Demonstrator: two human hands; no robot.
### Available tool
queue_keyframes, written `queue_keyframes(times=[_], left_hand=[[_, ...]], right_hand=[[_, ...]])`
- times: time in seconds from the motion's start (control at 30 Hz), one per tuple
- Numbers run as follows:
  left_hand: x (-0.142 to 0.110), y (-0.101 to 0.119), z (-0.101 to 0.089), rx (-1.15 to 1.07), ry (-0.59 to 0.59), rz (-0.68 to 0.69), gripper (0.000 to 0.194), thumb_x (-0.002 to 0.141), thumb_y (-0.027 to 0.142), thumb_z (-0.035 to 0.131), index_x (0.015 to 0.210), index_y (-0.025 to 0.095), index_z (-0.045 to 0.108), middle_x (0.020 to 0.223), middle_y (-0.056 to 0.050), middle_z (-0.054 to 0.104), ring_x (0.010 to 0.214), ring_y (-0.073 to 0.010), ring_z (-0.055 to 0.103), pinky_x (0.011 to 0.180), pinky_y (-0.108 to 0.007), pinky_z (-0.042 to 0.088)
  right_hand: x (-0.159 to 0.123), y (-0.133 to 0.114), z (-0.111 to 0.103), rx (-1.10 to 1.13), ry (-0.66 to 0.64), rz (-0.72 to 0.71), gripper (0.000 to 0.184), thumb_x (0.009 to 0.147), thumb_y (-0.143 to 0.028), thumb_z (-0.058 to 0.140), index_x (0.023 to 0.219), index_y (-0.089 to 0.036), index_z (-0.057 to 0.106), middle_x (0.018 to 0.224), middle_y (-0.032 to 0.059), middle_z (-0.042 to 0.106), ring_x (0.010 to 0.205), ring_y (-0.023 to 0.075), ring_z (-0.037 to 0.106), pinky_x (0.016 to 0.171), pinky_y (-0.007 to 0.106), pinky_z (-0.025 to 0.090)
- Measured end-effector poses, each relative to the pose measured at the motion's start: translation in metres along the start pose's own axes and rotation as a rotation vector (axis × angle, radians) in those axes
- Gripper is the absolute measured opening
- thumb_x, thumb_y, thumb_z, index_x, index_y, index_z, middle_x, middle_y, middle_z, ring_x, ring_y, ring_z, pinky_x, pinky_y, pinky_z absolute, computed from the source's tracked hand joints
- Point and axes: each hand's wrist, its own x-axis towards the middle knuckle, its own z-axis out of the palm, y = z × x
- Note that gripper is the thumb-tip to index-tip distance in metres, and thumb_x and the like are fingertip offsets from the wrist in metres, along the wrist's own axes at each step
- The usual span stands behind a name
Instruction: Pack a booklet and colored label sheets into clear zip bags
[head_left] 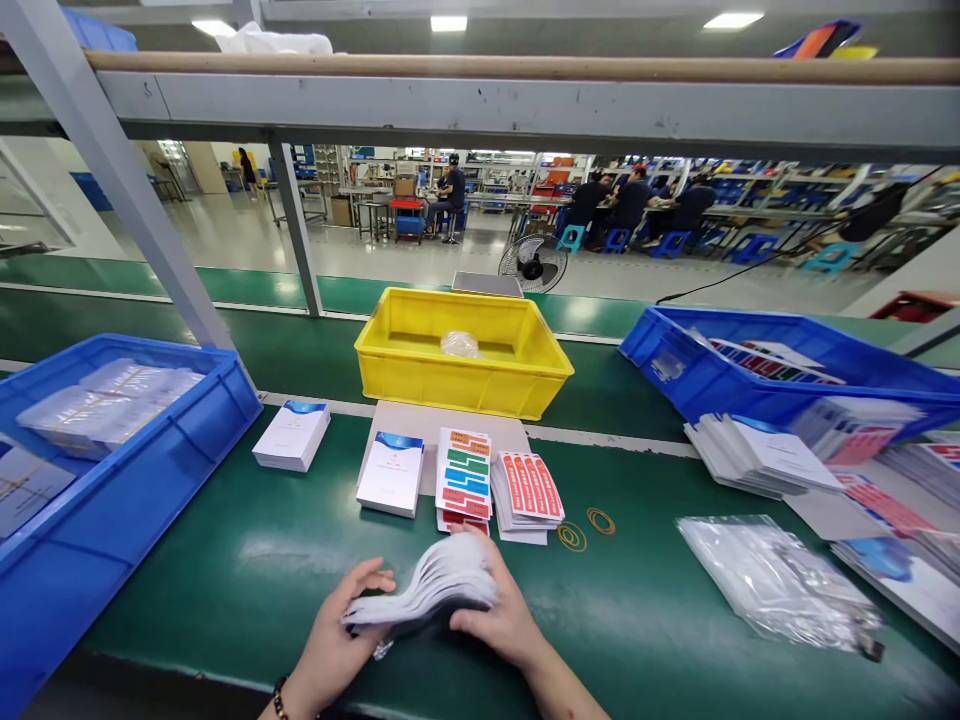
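My left hand [334, 640] and my right hand [501, 612] both grip a bent, fanned stack of white sheets [431, 590] just above the green table surface [247, 570], near its front edge. The left fingers curl round the stack's left end; the right hand presses its right end. Just beyond lie a stack of coloured label sheets [463, 477], a stack of red label sheets [529, 490] and two piles of white booklets [391, 474] [292, 434]. Two rubber bands [585, 528] lie to the right of them.
A yellow bin [420, 378] holding a small plastic bag stands behind the stacks. Blue bins sit at left [127, 500] and right [720, 385]. Clear plastic bags [780, 580] and more booklets [757, 455] lie at right. People sit at benches in the far background.
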Motion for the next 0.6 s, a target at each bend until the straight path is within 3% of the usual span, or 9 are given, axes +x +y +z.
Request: queue_keyframes(times=[0.13, 0.27, 0.37, 0.5, 0.6], left_hand=[[0.011, 0.004, -0.006, -0.011, -0.013, -0.007, 0.053, 0.071, 0.029, 0.066, 0.120, 0.020, 0.049, 0.099, -0.008, 0.068, 0.098, -0.0227, 0.062, 0.091, -0.035, 0.046], [0.018, 0.017, -0.011, 0.108, -0.153, 0.077, 0.021, 0.077, 0.036, 0.058, 0.088, 0.021, 0.069, 0.090, -0.007, 0.071, 0.083, -0.0213, 0.065, 0.077, -0.030, 0.052], [0.018, 0.027, -0.015, 0.136, -0.196, 0.185, 0.030, 0.084, 0.039, 0.047, 0.080, 0.022, 0.071, 0.075, -0.005, 0.071, 0.067, -0.0193, 0.064, 0.066, -0.028, 0.052], [0.011, 0.030, -0.026, 0.127, -0.210, 0.316, 0.029, 0.085, 0.038, 0.046, 0.095, 0.024, 0.070, 0.089, -0.008, 0.072, 0.082, -0.0230, 0.066, 0.077, -0.033, 0.051], [0.008, 0.024, -0.028, 0.162, -0.186, 0.193, 0.024, 0.080, 0.035, 0.056, 0.099, 0.025, 0.068, 0.100, -0.008, 0.070, 0.094, -0.0235, 0.064, 0.085, -0.032, 0.048]], right_hand=[[0.011, -0.002, -0.008, 0.004, -0.071, 0.081, 0.086, 0.055, -0.035, 0.080, 0.128, -0.018, 0.038, 0.107, 0.0111, 0.062, 0.092, 0.0249, 0.062, 0.082, 0.039, 0.049], [0.019, -0.012, -0.007, -0.147, -0.141, 0.057, 0.037, 0.063, -0.032, 0.072, 0.094, -0.018, 0.057, 0.084, 0.0021, 0.062, 0.073, 0.0176, 0.060, 0.067, 0.029, 0.050], [0.020, -0.028, -0.005, -0.168, -0.137, 0.037, 0.021, 0.068, -0.030, 0.068, 0.079, -0.019, 0.055, 0.075, -0.0003, 0.059, 0.064, 0.0143, 0.058, 0.060, 0.025, 0.049], [0.016, -0.044, -0.002, -0.157, -0.176, -0.085, 0.015, 0.071, -0.027, 0.066, 0.081, -0.019, 0.057, 0.083, 0.0043, 0.061, 0.078, 0.0183, 0.061, 0.073, 0.030, 0.050], [0.013, -0.035, 0.000, -0.144, -0.170, -0.073, 0.018, 0.071, -0.028, 0.066, 0.084, -0.020, 0.057, 0.085, 0.0056, 0.062, 0.084, 0.0202, 0.062, 0.077, 0.032, 0.050]])
